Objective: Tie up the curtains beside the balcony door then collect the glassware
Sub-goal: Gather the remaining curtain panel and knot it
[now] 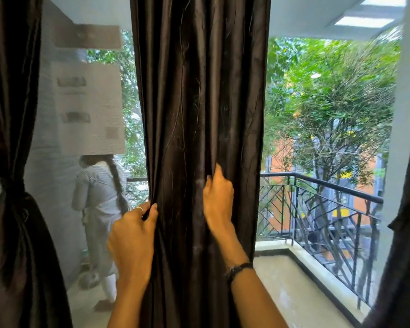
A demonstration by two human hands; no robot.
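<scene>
Curtains of dark brown, glossy cloth frame the balcony opening. The middle curtain [199, 114] hangs loose and full-length in the centre of the view, its folds falling straight down past the bottom of the picture. The left hand [130, 235] has its grip clamped on the curtain's left edge: the fingers [149, 213] curl round a bunched fold, with a thin ring showing on one of them. The right hand [219, 200] grips the cloth a little higher and nearer the curtain's middle, its fingers hooked into a pleat and its thumb pressed against the fabric; a dark bracelet [238, 269] sits on that wrist.

At the far left a second curtain [17, 209] is already gathered and bound at its waist by a tie of the same dark cloth [12, 188], flaring out below the knot. A strip of another dark curtain [402, 233] runs down the right edge of the picture.

Between the left and middle curtains is a mesh screen [81, 102], through which a person in pale clothing [100, 209] with a long braid shows from behind, standing on the balcony. To the right of the middle curtain the opening gives straight onto the balcony floor [294, 280], which looks wet and is bounded by a low kerb and a black metal railing [317, 209]. Beyond the railing stand green trees [329, 102] and an orange building wall. No glassware shows in this view.
</scene>
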